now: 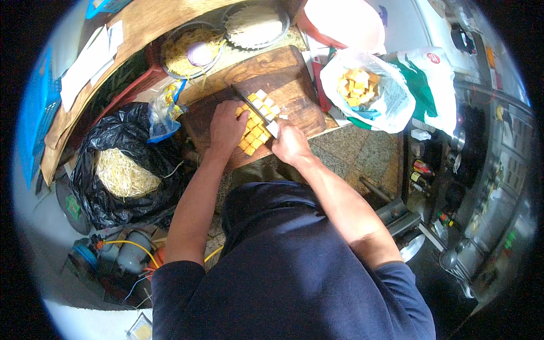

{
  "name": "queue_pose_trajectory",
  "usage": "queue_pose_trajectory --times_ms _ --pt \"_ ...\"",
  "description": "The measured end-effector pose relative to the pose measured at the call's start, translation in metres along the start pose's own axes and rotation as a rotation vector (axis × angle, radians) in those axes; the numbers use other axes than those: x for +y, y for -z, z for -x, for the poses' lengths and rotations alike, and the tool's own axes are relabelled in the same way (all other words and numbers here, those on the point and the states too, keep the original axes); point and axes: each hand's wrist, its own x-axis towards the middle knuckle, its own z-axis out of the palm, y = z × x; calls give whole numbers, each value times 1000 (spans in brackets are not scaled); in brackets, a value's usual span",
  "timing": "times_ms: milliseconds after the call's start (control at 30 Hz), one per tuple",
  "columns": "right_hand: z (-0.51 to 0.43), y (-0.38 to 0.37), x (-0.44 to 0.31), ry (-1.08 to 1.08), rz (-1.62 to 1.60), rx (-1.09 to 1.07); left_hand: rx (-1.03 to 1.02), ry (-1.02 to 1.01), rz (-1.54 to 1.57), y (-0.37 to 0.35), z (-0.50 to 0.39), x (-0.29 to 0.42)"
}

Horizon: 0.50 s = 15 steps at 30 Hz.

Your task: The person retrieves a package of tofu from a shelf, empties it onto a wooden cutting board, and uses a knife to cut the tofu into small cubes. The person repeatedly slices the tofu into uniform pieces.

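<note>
My right hand (291, 142) grips a knife (256, 111) by its handle end. The blade slants up and left across a wooden cutting board (282, 61), between two groups of cut pieces. On its left lie yellow-skinned tofu pieces (253, 134) in close rows; on its right are tofu cubes (264, 104) with white cut faces showing. My left hand (227, 125) holds the yellow tofu from the left, fingers curled and thumb near the blade. One small white piece (283, 116) lies apart, near my right knuckles.
Right of the board, a plastic bag (397, 100) holds more yellow tofu, beside a red-handled tool (319, 83). Behind stand a bowl of yellow shreds with an onion (199, 54) and a bowl of pale noodle-like strands (255, 25). Bean sprouts (125, 174) fill a black bag (112, 127) at left.
</note>
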Motion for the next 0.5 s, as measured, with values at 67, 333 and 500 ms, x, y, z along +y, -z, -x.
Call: queue_pose_trajectory --times_ms 67,333,500 --pt "-12 -6 3 37 26 18 1 -24 38 -2 -1 -2" --pt "16 19 0 17 -35 30 22 19 86 0 3 1" --pt "28 12 18 33 -5 28 36 -8 204 3 2 -3"
